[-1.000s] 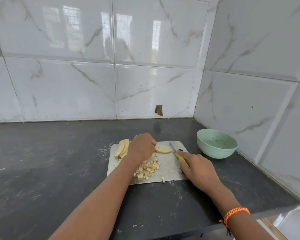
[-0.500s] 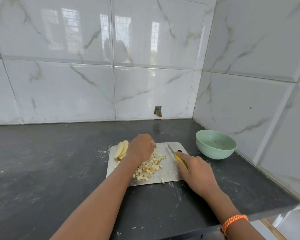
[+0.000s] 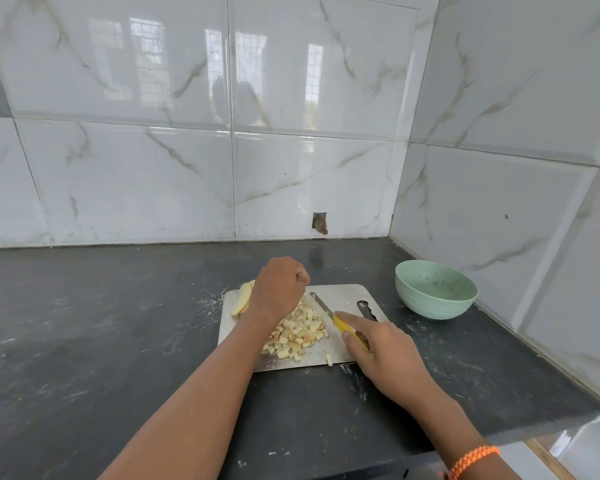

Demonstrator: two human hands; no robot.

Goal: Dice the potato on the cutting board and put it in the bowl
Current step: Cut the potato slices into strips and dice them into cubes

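Head view: diced potato (image 3: pixel 297 332) lies piled on the cutting board (image 3: pixel 343 296) — the left hand (image 3: pixel 279 289) hovers above it, fingers curled into a fist. Right hand (image 3: pixel 383 355) grips the yellow-handled knife (image 3: pixel 340 322); the green bowl (image 3: pixel 435 289) stands beside the board on the table (image 3: pixel 84 323).

Left hand (image 3: pixel 279 289): fingers curled into a loose fist, knuckles up; any contents are hidden. Its bare forearm extends from 7 o'clock toward centre. Right hand (image 3: pixel 381 355): palm down, fingers wrapped around a yellow knife handle (image 3: pixel 349 332), index finger extended along it toward 11 o'clock. Its forearm enters from 5 o'clock; the wrist carries an orange braided band (image 3: pixel 471 460).
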